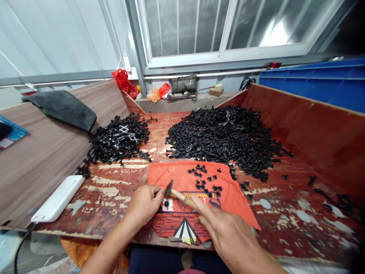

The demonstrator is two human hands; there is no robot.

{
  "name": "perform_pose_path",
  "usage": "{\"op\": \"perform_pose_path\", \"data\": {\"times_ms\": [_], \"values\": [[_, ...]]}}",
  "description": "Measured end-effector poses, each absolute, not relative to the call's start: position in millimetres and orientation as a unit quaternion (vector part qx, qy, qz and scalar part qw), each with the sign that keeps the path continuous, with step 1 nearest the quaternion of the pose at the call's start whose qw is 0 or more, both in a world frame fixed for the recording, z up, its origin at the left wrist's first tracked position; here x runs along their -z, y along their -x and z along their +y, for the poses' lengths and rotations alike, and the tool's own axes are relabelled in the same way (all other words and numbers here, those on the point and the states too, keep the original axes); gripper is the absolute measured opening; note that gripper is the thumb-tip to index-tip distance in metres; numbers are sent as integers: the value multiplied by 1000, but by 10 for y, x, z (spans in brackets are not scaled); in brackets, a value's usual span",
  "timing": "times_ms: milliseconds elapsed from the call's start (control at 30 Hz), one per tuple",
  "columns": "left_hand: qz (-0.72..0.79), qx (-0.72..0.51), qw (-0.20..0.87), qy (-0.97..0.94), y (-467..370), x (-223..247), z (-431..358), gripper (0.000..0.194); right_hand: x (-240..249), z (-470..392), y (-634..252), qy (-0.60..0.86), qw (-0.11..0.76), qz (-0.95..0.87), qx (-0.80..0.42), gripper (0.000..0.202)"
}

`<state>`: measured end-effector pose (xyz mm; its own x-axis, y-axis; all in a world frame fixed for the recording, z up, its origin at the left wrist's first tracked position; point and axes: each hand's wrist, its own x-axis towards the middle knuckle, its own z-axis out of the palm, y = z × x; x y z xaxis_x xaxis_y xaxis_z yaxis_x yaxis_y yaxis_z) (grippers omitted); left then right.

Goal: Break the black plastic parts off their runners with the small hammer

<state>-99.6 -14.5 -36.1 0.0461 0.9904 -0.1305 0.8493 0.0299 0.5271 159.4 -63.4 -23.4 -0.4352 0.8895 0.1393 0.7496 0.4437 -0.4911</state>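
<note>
My right hand (219, 224) is closed round the wooden handle of a small hammer (182, 198), its metal head up by my left fingertips. My left hand (146, 203) has thumb and fingers pinched together beside the hammer head; what they hold, if anything, is too small to make out. Both hands are over an orange printed cloth (185, 177) on the worn red table. Several small black parts (203, 182) lie scattered on the cloth, and one black part (166, 204) sits just right of my left hand.
Behind the cloth is a large heap of black parts (225, 133); a smaller heap (119, 137) stands at left. A white power bank (58, 199) lies at the left edge. Wooden boards (308, 129) wall the sides. A blue crate (316, 83) is at back right.
</note>
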Motion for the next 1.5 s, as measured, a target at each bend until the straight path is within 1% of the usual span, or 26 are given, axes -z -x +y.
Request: {"op": "perform_pose_path", "data": {"times_ms": [33, 67, 133, 233, 300, 333, 433, 567, 633, 767, 900, 1000, 1133, 1200, 1333, 1433, 1500], "values": [[674, -146, 244, -682, 1009, 382, -146, 37, 237, -634, -1568, 499, 167, -828, -192, 58], [671, -150, 250, -682, 1027, 396, -150, 37, 229, -634, -1548, 501, 159, -826, -204, 59], [658, -185, 287, -671, 1072, 379, -166, 39, 170, -639, -1539, 499, 184, -813, -238, 59], [624, -310, 402, -594, 1141, 200, -190, 38, 59, -672, -1643, 496, 244, -781, -290, 55], [597, -366, 489, -520, 1161, 27, -188, 35, 56, -701, -1786, 509, 252, -758, -320, 49], [581, -372, 527, -497, 1157, -49, -179, 36, 81, -708, -1870, 524, 254, -745, -327, 45], [548, -369, 588, -466, 1071, -158, -127, 42, 182, -648, -2101, 582, 251, -707, -314, 27], [545, -366, 613, -440, 868, -68, -60, 45, 110, -295, -2104, 608, 222, -722, -246, 17], [537, -375, 627, -422, 806, -18, -65, 44, -3, -33, -1933, 614, 188, -741, -194, 15], [544, -403, 624, -391, 871, 13, -189, 40, -129, 453, -1449, 603, 143, -771, -146, 9], [516, -426, 649, -362, 1033, 27, -393, 38, -53, 678, -1147, 598, 62, -789, -124, 21], [492, -452, 667, -330, 1064, 30, -490, 37, 11, 685, -1093, 591, 35, -799, -109, 22], [463, -465, 696, -293, 1055, 52, -498, 34, 32, 563, -1029, 576, 34, -808, -116, 22], [460, -469, 700, -280, 1083, 84, -471, 34, 33, 489, -972, 569, 44, -811, -128, 16], [504, -483, 659, -278, 1145, 121, -367, 27, -18, 432, -990, 564, 82, -807, -153, 6], [526, -473, 638, -306, 1079, 83, -231, 23, -103, 414, -1249, 571, 121, -792, -177, 10], [517, -459, 646, -324, 974, 55, -107, 22, -122, 340, -1513, 580, 140, -779, -194, 15]]}}
